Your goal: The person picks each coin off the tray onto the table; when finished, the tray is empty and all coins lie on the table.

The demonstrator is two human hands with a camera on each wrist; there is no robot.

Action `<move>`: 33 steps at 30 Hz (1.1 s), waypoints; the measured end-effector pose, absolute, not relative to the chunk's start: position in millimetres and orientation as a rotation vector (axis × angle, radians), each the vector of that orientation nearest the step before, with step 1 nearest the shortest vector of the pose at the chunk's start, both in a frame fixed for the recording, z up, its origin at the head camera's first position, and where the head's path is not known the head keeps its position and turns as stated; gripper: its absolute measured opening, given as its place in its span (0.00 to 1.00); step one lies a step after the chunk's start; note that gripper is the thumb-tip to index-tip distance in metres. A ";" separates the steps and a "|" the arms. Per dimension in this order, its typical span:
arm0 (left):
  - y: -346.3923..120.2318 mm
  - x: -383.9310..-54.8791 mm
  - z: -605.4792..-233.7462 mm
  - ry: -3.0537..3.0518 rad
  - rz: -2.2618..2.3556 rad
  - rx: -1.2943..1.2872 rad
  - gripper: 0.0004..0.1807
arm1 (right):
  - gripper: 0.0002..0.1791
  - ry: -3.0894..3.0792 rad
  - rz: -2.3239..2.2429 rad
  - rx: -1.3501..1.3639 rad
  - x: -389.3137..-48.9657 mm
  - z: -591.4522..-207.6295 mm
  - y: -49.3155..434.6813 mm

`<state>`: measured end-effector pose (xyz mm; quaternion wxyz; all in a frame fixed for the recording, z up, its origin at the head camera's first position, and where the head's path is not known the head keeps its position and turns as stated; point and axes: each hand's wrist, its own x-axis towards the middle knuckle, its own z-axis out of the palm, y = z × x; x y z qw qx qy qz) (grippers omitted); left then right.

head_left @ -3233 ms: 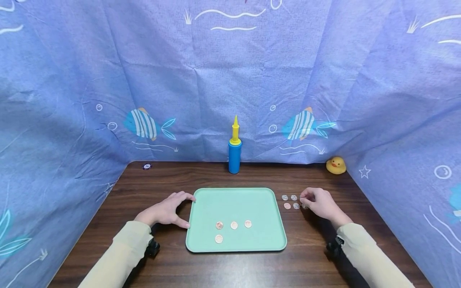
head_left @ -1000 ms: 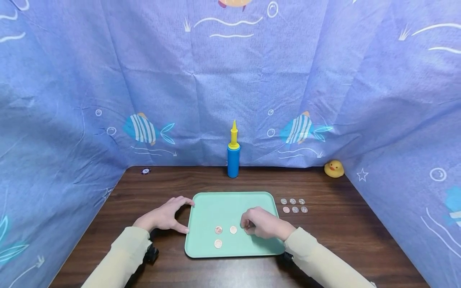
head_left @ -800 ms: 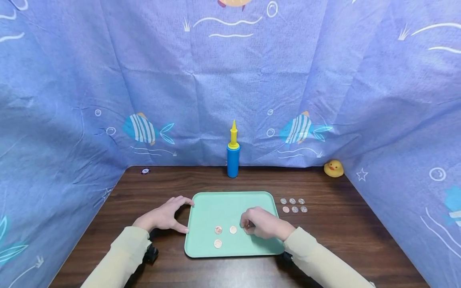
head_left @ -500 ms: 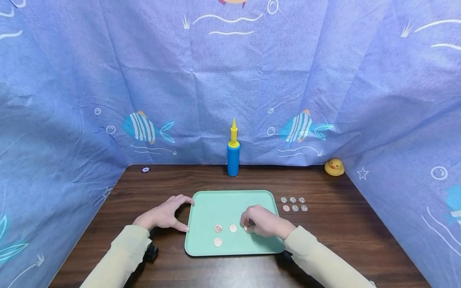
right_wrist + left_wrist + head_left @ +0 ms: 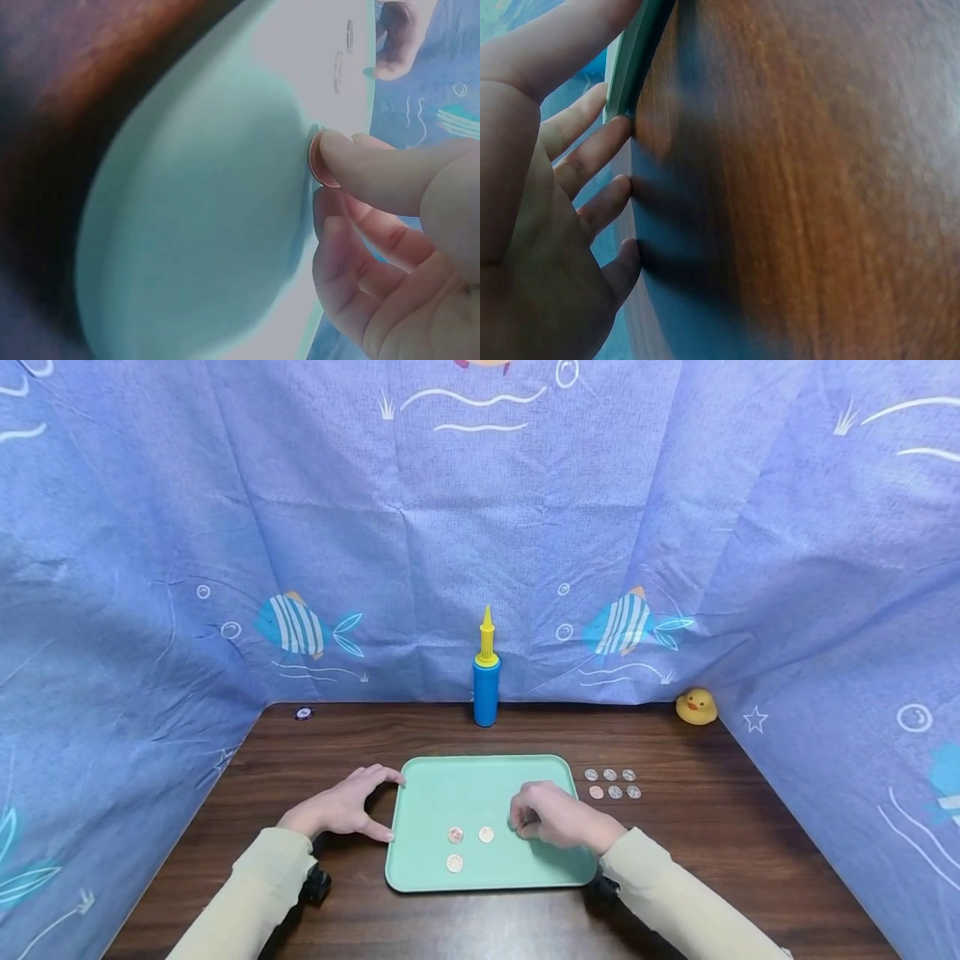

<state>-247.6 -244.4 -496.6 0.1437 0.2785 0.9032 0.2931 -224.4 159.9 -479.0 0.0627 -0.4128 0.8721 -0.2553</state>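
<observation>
A pale green tray (image 5: 427, 777) lies on the wooden table. My left hand (image 5: 345, 802) spreads thumb and fingers along its left side, the tips at the rim; in the left wrist view the fingers (image 5: 592, 154) reach to the tray's edge (image 5: 634, 64). Over the tray's right half, my right hand (image 5: 558, 814) pinches a copper coin (image 5: 322, 159) between thumb and fingers, tilted on edge close over the surface. From the head that coin is hidden by the hand. Left of it lie three coins: one darker coin (image 5: 455, 835), a paler one (image 5: 486, 834) and another (image 5: 454, 863) nearer the front.
Two short rows of coins, silvery ones (image 5: 615, 792) and one copper (image 5: 596, 792), lie right of the tray. At the back stand a blue and yellow hand pump (image 5: 486, 689) and a yellow rubber duck (image 5: 696, 707); a poker chip (image 5: 303, 713) lies back left.
My right hand has come from the coins at the right to the tray and taken hold of the rightmost coin there, then drawn it slightly right and back. The left hand has stayed put.
</observation>
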 end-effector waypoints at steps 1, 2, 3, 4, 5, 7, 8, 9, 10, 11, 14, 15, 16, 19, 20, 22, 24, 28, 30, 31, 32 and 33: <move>-244.4 -247.6 -496.6 2.605 0.845 0.805 0.47 | 0.12 2.629 -0.789 -1.261 -224.8 -479.5 161.6; -244.4 -247.6 -496.6 2.606 0.844 0.805 0.47 | 0.12 2.622 -0.805 -1.268 -225.3 -480.0 163.0; -244.4 -247.5 -496.6 2.607 0.845 0.804 0.47 | 0.11 2.613 -0.823 -1.272 -225.5 -480.2 164.4; -244.5 -247.5 -496.7 2.606 0.844 0.802 0.47 | 0.11 2.604 -0.838 -1.269 -225.8 -480.5 165.7; -244.6 -247.3 -496.7 2.606 0.841 0.800 0.47 | 0.11 2.593 -0.856 -1.259 -225.8 -480.5 167.0; -244.7 -246.7 -496.7 2.603 0.838 0.792 0.47 | 0.10 2.580 -0.877 -1.230 -225.5 -480.6 169.8; -244.8 -246.3 -496.6 2.602 0.837 0.788 0.47 | 0.10 2.574 -0.890 -1.206 -225.2 -480.3 171.2; -244.7 -246.0 -496.4 2.601 0.833 0.785 0.47 | 0.10 2.571 -0.900 -1.184 -224.8 -480.1 173.0; -244.6 -245.8 -496.2 2.599 0.834 0.783 0.48 | 0.10 2.572 -0.912 -1.162 -224.5 -479.8 175.2; -244.3 -245.5 -495.8 2.598 0.834 0.783 0.47 | 0.09 2.575 -0.922 -1.142 -224.3 -479.4 177.7; -243.6 -246.1 -494.8 2.600 0.833 0.775 0.47 | 0.09 2.606 -0.942 -1.103 -224.0 -476.8 186.5; -243.4 -246.4 -494.5 2.602 0.833 0.774 0.47 | 0.08 2.617 -0.951 -1.096 -224.1 -476.0 189.9; -243.2 -246.7 -494.3 2.603 0.833 0.771 0.47 | 0.08 2.628 -0.960 -1.092 -224.3 -475.0 193.5; -243.2 -247.4 -494.2 2.609 0.827 0.763 0.47 | 0.05 2.642 -1.002 -1.088 -225.6 -473.0 205.1; -243.2 -247.4 -494.1 2.610 0.826 0.764 0.47 | 0.05 2.640 -1.024 -1.092 -226.3 -473.0 209.6; -243.2 -247.3 -493.9 2.608 0.830 0.766 0.47 | 0.04 2.637 -1.063 -1.081 -227.6 -472.8 219.0; -243.1 -247.1 -493.9 2.608 0.832 0.769 0.47 | 0.04 2.646 -1.094 -1.069 -228.5 -472.6 229.3; -242.9 -247.4 -494.9 2.609 0.830 0.772 0.47 | 0.05 2.698 -1.110 -0.995 -228.8 -471.6 248.8; -243.1 -247.6 -495.5 2.608 0.829 0.770 0.47 | 0.06 2.727 -1.111 -0.979 -228.8 -471.6 257.6; -243.3 -247.7 -495.6 2.606 0.831 0.770 0.47 | 0.07 2.747 -1.107 -0.969 -228.8 -472.3 261.6; -243.4 -247.6 -495.3 2.604 0.834 0.768 0.47 | 0.07 2.760 -1.109 -0.960 -228.8 -473.1 265.5; -243.7 -247.6 -495.2 2.603 0.837 0.768 0.47 | 0.07 2.771 -1.113 -0.956 -228.9 -474.2 269.2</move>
